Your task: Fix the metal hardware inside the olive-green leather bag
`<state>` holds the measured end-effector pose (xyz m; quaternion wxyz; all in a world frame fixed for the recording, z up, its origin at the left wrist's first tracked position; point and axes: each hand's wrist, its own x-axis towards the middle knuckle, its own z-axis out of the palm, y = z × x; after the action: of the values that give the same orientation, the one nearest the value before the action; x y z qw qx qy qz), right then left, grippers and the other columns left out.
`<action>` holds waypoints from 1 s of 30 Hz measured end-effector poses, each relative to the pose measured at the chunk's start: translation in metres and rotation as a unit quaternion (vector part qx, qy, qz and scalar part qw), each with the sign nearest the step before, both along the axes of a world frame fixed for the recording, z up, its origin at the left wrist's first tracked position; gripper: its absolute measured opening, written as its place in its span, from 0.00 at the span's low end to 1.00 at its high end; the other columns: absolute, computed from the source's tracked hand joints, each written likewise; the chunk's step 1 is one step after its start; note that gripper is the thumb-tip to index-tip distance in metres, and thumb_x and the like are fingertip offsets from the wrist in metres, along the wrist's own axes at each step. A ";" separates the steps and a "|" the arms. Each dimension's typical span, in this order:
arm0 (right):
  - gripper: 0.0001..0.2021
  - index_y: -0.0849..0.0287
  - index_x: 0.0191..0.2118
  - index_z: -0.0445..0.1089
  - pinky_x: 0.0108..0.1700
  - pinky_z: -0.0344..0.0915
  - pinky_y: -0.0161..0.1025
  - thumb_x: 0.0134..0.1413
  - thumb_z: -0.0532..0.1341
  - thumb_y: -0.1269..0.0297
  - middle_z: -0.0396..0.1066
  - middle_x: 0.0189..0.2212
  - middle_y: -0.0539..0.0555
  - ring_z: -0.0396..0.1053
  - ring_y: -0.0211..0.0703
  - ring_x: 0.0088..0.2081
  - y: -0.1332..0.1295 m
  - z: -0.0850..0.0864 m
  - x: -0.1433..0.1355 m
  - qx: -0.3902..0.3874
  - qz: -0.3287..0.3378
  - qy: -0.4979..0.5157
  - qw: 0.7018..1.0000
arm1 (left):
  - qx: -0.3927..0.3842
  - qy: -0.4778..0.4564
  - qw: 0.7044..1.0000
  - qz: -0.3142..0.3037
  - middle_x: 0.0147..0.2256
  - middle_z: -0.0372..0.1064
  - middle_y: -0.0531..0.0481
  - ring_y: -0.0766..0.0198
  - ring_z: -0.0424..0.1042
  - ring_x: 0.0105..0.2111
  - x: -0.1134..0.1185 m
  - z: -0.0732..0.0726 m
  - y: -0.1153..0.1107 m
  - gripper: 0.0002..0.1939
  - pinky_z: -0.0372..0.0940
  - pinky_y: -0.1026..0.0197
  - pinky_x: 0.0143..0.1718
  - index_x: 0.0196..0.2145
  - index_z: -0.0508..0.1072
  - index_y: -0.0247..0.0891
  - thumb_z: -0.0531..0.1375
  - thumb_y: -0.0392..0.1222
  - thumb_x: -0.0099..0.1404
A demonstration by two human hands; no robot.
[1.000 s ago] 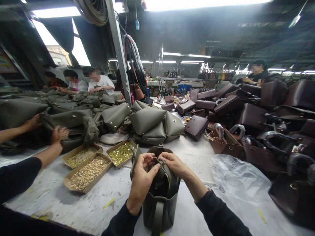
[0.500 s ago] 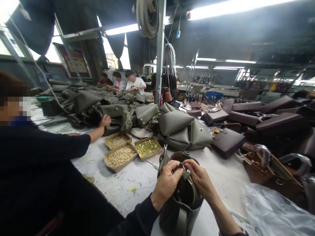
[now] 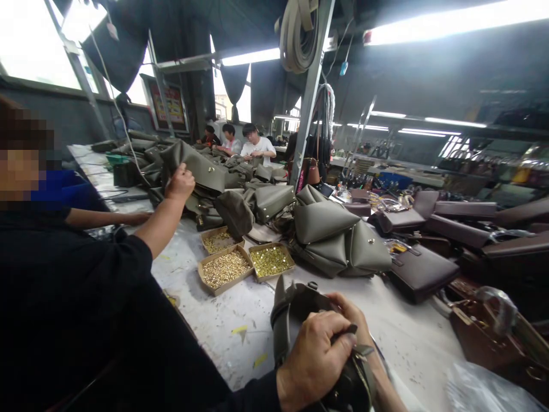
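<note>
Gripping the top edge of an olive-green bag (image 3: pixel 295 312), the left hand (image 3: pixel 315 357) is closing its fingers over a dark strap piece at the bag's mouth. The right hand (image 3: pixel 354 317) is lying just behind the left hand, partly hidden by it; it is touching the same edge of the bag, but I cannot tell whether its fingers are closed. The bag is standing on the white table (image 3: pixel 223 326), at the bottom of the view, close to the person's body.

Beyond the bag, toward the far side of the table, three shallow cardboard trays (image 3: pixel 226 269) are lying side by side and touching one another, each one filled with small gold-coloured metal pieces. Behind the trays and a little to the right of them, a heap of folded olive bags (image 3: pixel 338 237) is resting on the table. To the right of the bag, dark brown bags (image 3: pixel 422 274) are lying in many rows, and a clear plastic sheet (image 3: pixel 484 392) is showing at the lower right corner.

To the left of the bag, a co-worker in a dark sleeve is stretching an arm over the table, and this co-worker's hand (image 3: pixel 180 183) is grasping another olive piece above the trays. Far behind the trays, more people are sitting at the table.
</note>
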<state>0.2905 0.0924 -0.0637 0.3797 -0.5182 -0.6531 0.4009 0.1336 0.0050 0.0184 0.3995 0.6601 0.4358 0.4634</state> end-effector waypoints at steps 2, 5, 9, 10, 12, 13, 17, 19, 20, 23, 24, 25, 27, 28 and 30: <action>0.20 0.56 0.37 0.76 0.38 0.66 0.43 0.53 0.62 0.43 0.76 0.30 0.53 0.72 0.51 0.35 0.000 0.005 -0.006 -0.005 -0.001 -0.024 1.000 | -0.002 0.009 1.000 0.009 0.30 0.71 0.54 0.63 0.68 0.36 -0.008 -0.001 0.001 0.09 0.56 0.60 0.42 0.27 0.70 0.38 0.59 0.37 0.66; 0.21 0.59 0.37 0.77 0.39 0.67 0.42 0.55 0.62 0.44 0.77 0.33 0.55 0.72 0.49 0.36 0.006 0.025 -0.002 -0.061 0.106 -0.037 0.992 | -0.034 0.019 0.999 0.001 0.29 0.71 0.54 0.63 0.68 0.34 -0.022 -0.002 0.002 0.12 0.55 0.59 0.40 0.27 0.70 0.38 0.57 0.40 0.68; 0.30 0.62 0.47 0.76 0.39 0.69 0.41 0.61 0.54 0.38 0.78 0.39 0.59 0.75 0.47 0.38 0.038 0.056 -0.003 -0.063 0.168 -0.082 0.980 | -0.030 0.073 0.997 0.015 0.28 0.72 0.52 0.61 0.68 0.33 -0.030 -0.003 -0.005 0.11 0.55 0.57 0.41 0.26 0.70 0.38 0.57 0.39 0.67; 0.30 0.62 0.47 0.75 0.39 0.69 0.41 0.62 0.53 0.38 0.78 0.39 0.58 0.75 0.46 0.38 0.050 0.061 -0.009 -0.039 0.156 -0.107 0.981 | -0.019 0.089 0.996 0.016 0.28 0.73 0.51 0.60 0.69 0.33 -0.029 -0.004 -0.007 0.10 0.56 0.57 0.41 0.26 0.71 0.38 0.57 0.39 0.66; 0.25 0.60 0.45 0.76 0.40 0.69 0.41 0.62 0.56 0.43 0.78 0.36 0.56 0.75 0.46 0.38 0.077 0.067 -0.027 0.005 0.149 -0.162 0.975 | 0.002 0.122 0.992 0.009 0.30 0.75 0.49 0.58 0.71 0.35 -0.025 -0.009 -0.008 0.07 0.57 0.56 0.41 0.28 0.73 0.39 0.58 0.38 0.64; 0.20 0.59 0.44 0.77 0.42 0.68 0.41 0.62 0.59 0.47 0.78 0.36 0.55 0.74 0.46 0.39 0.090 0.068 -0.039 0.019 0.151 -0.191 0.970 | 0.011 0.143 0.990 0.003 0.31 0.75 0.48 0.57 0.72 0.36 -0.021 -0.014 -0.007 0.06 0.57 0.55 0.42 0.29 0.73 0.38 0.58 0.37 0.63; 0.08 0.58 0.41 0.77 0.50 0.69 0.47 0.62 0.65 0.59 0.78 0.39 0.53 0.74 0.46 0.43 0.133 0.062 -0.096 0.058 0.164 -0.343 0.923 | 0.043 0.257 0.965 -0.032 0.32 0.77 0.46 0.55 0.76 0.36 -0.006 -0.037 0.005 0.03 0.62 0.54 0.41 0.31 0.76 0.39 0.61 0.36 0.60; 0.09 0.60 0.41 0.75 0.50 0.71 0.49 0.63 0.65 0.58 0.77 0.41 0.54 0.74 0.46 0.44 0.145 0.054 -0.122 0.065 0.176 -0.415 0.890 | 0.089 0.311 0.945 -0.052 0.31 0.77 0.45 0.55 0.76 0.34 -0.006 -0.045 0.015 0.03 0.66 0.54 0.38 0.32 0.77 0.41 0.63 0.40 0.62; 0.10 0.61 0.42 0.74 0.50 0.72 0.50 0.64 0.65 0.58 0.76 0.42 0.54 0.75 0.46 0.45 0.148 0.049 -0.133 0.070 0.182 -0.446 0.874 | 0.114 0.329 0.936 -0.052 0.32 0.77 0.45 0.56 0.76 0.34 -0.011 -0.046 0.020 0.05 0.67 0.54 0.38 0.34 0.78 0.43 0.63 0.44 0.64; 0.10 0.62 0.44 0.74 0.51 0.72 0.50 0.65 0.65 0.59 0.76 0.44 0.55 0.75 0.46 0.46 0.149 0.028 -0.156 0.104 0.186 -0.514 0.831 | 0.156 0.365 0.918 -0.005 0.43 0.76 0.44 0.57 0.75 0.42 -0.054 -0.038 0.037 0.12 0.71 0.53 0.42 0.43 0.77 0.45 0.60 0.53 0.70; 0.09 0.63 0.43 0.74 0.51 0.72 0.50 0.64 0.65 0.61 0.76 0.43 0.56 0.75 0.46 0.46 0.148 0.021 -0.160 0.120 0.183 -0.528 0.820 | 0.156 0.376 0.913 0.021 0.47 0.74 0.44 0.57 0.74 0.45 -0.077 -0.031 0.043 0.12 0.71 0.53 0.43 0.44 0.76 0.47 0.59 0.54 0.71; 0.08 0.63 0.42 0.75 0.51 0.72 0.49 0.64 0.65 0.63 0.77 0.42 0.56 0.76 0.47 0.45 0.146 0.013 -0.162 0.137 0.179 -0.539 0.812 | 0.158 0.388 0.907 0.047 0.48 0.73 0.44 0.56 0.73 0.47 -0.104 -0.023 0.049 0.12 0.72 0.53 0.44 0.45 0.76 0.47 0.59 0.53 0.71; 0.04 0.65 0.39 0.77 0.48 0.73 0.47 0.63 0.63 0.72 0.79 0.39 0.61 0.78 0.51 0.44 0.144 -0.001 -0.163 0.174 0.169 -0.548 0.800 | 0.160 0.415 0.890 0.099 0.49 0.74 0.44 0.56 0.73 0.48 -0.162 -0.003 0.059 0.11 0.72 0.53 0.44 0.44 0.76 0.47 0.60 0.53 0.71; 0.08 0.64 0.37 0.78 0.46 0.72 0.45 0.61 0.61 0.76 0.79 0.38 0.64 0.78 0.53 0.44 0.143 -0.008 -0.162 0.192 0.164 -0.548 0.797 | 0.161 0.429 0.881 0.121 0.48 0.74 0.44 0.57 0.74 0.48 -0.192 0.007 0.063 0.14 0.70 0.53 0.47 0.45 0.76 0.42 0.61 0.54 0.70; 0.15 0.63 0.35 0.80 0.43 0.72 0.43 0.60 0.56 0.81 0.80 0.36 0.67 0.79 0.56 0.43 0.143 -0.019 -0.160 0.227 0.152 -0.545 0.793 | 0.160 0.457 0.860 0.161 0.44 0.77 0.45 0.59 0.76 0.44 -0.244 0.023 0.068 0.16 0.69 0.54 0.46 0.42 0.78 0.40 0.61 0.55 0.69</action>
<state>0.1300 0.2352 -0.0832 0.0013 -0.4437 -0.8945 -0.0549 -0.1101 0.0732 0.0419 -0.0360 0.7736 0.5891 0.2306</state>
